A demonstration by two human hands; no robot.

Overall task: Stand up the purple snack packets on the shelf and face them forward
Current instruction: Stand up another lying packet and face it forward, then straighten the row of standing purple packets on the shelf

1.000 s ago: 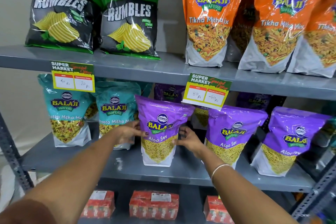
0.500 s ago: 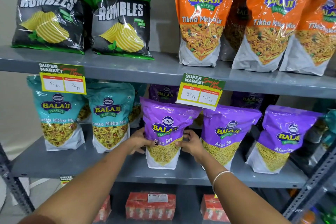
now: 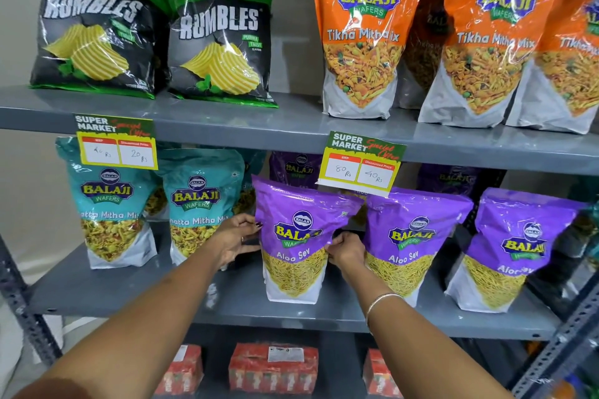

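Compared with the frames half a second and one second back, both hands have shifted the leftmost front Aloo Sev packet (image 3: pixel 296 236) rightward, opening a gap beside the teal Khatta Mitha Mix packet (image 3: pixel 199 204) and closing toward the middle Aloo Sev packet (image 3: pixel 411 236); this suggests final spacing and squaring rather than lifting. The left hand (image 3: pixel 235 238) presses flat against the packet's left edge, fingers curled round it, while the right hand (image 3: pixel 345 249) pinches the right edge, creasing the film there; both are grasping the packet. It stands on its base on the middle shelf (image 3: pixel 227 295), long axis near vertical with the top leaning slightly left, printed face toward the camera and turned a little to the right. The middle packet and the right Aloo Sev packet (image 3: pixel 515 249) also stand upright, faces forward, the right one tilted. Further purple packets (image 3: pixel 296 168) sit in shadow behind, orientation unclear. A price tag (image 3: pixel 359 165) hangs from the upper shelf edge (image 3: pixel 259 136).
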